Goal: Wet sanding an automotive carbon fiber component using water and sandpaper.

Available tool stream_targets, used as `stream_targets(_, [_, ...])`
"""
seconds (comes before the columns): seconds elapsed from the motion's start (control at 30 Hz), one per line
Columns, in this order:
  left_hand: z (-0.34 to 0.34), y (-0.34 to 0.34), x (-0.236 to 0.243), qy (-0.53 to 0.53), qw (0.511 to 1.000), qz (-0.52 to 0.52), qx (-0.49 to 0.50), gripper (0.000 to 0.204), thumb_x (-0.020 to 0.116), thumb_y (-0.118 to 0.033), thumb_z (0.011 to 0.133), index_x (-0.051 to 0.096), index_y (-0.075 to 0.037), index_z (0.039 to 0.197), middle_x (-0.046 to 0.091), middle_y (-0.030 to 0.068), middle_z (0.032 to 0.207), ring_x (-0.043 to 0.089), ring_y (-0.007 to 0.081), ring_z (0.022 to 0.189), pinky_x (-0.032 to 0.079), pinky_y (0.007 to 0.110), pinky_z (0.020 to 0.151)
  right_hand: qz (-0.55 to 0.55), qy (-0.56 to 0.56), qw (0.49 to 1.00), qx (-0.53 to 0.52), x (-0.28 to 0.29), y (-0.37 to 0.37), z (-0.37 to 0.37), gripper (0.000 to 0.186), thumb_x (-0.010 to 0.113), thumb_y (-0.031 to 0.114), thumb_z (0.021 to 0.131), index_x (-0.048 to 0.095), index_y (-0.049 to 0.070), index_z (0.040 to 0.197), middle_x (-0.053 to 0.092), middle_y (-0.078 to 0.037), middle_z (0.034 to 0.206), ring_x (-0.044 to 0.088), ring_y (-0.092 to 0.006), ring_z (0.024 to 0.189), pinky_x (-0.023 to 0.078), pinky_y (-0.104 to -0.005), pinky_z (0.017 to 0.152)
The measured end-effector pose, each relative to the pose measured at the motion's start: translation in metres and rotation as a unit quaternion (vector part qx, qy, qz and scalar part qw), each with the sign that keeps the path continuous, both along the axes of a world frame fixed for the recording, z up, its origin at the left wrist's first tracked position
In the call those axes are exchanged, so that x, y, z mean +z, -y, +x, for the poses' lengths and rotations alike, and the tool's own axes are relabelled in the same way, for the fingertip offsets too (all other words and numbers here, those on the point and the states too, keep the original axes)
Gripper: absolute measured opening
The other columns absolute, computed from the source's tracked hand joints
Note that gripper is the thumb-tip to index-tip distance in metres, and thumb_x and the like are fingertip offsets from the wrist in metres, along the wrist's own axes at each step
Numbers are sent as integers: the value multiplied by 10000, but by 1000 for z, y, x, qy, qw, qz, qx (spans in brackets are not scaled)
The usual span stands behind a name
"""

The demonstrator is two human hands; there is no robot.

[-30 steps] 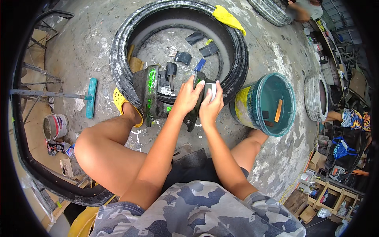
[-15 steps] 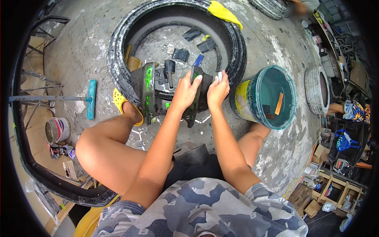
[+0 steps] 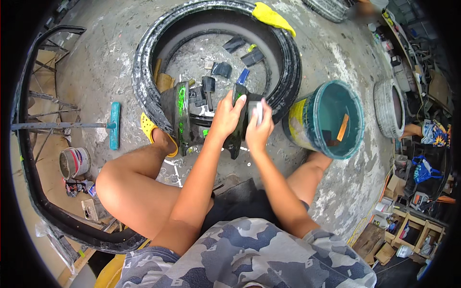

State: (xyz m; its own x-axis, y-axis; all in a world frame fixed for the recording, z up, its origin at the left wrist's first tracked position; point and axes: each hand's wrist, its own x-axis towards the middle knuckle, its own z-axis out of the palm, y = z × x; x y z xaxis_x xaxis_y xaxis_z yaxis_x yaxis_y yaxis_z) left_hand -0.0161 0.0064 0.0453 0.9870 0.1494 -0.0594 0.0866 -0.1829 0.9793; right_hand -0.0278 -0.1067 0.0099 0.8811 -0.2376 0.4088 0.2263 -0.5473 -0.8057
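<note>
My left hand [image 3: 225, 116] is closed on the upright right-hand edge of a black molded part [image 3: 233, 144], which lies against the near rim of a large black tire [image 3: 287, 67]. Green markings [image 3: 181, 110] run down that part's left section. Just right of my left hand, my right hand [image 3: 260, 130] holds a pale grey rectangular pad [image 3: 256, 111] against the part, its fingers slightly blurred. Inside the tire lie several small black pieces [image 3: 221, 69] and a blue piece [image 3: 243, 76]. A yellow cloth [image 3: 273, 18] hangs over the tire's far rim.
A teal bucket [image 3: 354, 129] of water with an orange strip inside stands at my right, another tire [image 3: 388, 108] beyond. At left are a teal broom head [image 3: 114, 126], a paint pail [image 3: 72, 163] and a black frame [image 3: 33, 185]. Someone's arm shows at upper right [image 3: 365, 10].
My right hand with the pad moved up and right half a second ago, and is now back down and left along the part. My left hand keeps its hold.
</note>
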Motion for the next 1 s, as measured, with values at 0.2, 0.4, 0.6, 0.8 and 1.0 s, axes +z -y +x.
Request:
stream_targets(0.2, [2,0,0,5,1000,-12,-10,379,538,-280,908,547,49,1095,643,232,952,613,333,912,449,378,817,7,11,1000,23,3,2,15,346,525,89,895,504,-14,1225,582,-233,1135,563,-398,1038,437,-428,902])
stream_targets(0.4, [5,-1,-10,2,1000,5,-1,350,541,-255,915,559,56,1073,651,149,972,584,187,900,440,325,843,23,40,999,28,0,-2,11,293,515,74,892,538,-17,1169,603,-218,1104,586,-372,1001,453,-411,879])
stream_targets(0.6, [6,1,-12,16,1000,-6,-10,327,539,-263,918,565,43,1030,638,105,894,549,150,852,443,313,804,81,5,997,14,4,-5,5,285,510,70,894,529,-24,1162,589,-222,1135,574,-372,1056,434,-411,929])
stream_targets(0.8, [3,0,-3,11,1000,-4,-10,457,540,-319,910,534,100,1094,634,254,984,611,335,956,436,386,860,89,-3,996,27,9,-4,19,254,524,65,879,548,-6,1122,620,-203,1049,596,-367,990,457,-398,881])
stream_targets(1.0, [2,2,-2,26,1000,-6,-9,325,537,-258,911,565,43,1031,653,167,891,606,233,820,456,366,776,142,-16,990,21,11,-8,15,279,527,57,878,547,-1,1151,619,-203,1090,602,-348,1030,459,-389,894])
